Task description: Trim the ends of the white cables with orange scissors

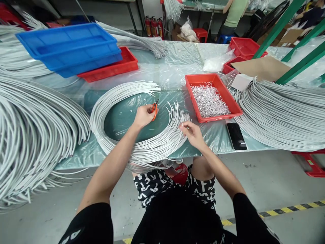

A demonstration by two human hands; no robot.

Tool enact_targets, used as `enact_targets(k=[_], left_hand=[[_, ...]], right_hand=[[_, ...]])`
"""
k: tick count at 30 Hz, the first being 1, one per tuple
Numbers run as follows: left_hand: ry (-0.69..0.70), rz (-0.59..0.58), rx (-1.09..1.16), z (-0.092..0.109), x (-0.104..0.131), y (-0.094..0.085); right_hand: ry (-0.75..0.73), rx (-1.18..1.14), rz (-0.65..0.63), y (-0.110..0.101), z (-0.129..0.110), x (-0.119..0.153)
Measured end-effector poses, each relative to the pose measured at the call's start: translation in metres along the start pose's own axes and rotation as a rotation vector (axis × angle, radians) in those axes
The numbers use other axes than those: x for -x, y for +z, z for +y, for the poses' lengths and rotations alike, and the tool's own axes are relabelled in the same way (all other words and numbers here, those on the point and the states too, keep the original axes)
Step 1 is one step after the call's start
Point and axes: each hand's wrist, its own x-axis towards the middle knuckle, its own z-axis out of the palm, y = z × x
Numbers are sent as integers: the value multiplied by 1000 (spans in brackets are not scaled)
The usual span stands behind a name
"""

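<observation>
My left hand (144, 116) is closed around orange-handled pliers (154, 112), whose dark jaws point up and away from me. They are above the open middle of a coiled bundle of white cables (101, 112). My right hand (192, 133) is at the bundle's loose ends on the right, thumb and fingers pinched at a cable end (185, 119). Exactly what lies between those fingertips is too small to make out. Just beyond my right hand stands a red tray (188, 88) holding many small shiny metal pieces (209, 100).
A phone (236, 136) lies at the table's front edge. Large cable bundles flank me at left (33, 135) and right (281, 115). A blue crate (71, 47) rests on a red tray (127, 62) at the back left. Green posts (276, 28) rise at the right; a person (233, 15) is beyond.
</observation>
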Motion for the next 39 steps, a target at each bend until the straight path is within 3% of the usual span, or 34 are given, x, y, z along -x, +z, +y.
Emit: enact_targets(k=[3, 5, 10, 15, 17, 39], left_hand=[[-34, -36, 109, 13, 4, 0], [-26, -81, 122, 21, 8, -4], [69, -278, 35, 38, 20, -19], [87, -656, 11, 48, 31, -19], [93, -730, 14, 49, 33, -17], [127, -768, -101, 46, 39, -19]], right_hand=[[108, -248, -223, 13, -1, -25], [178, -333, -290, 17, 3, -36], [165, -351, -300, 16, 14, -36], [74, -291, -333, 15, 15, -31], [71, -283, -333, 15, 15, -31], [108, -299, -320, 16, 21, -29]])
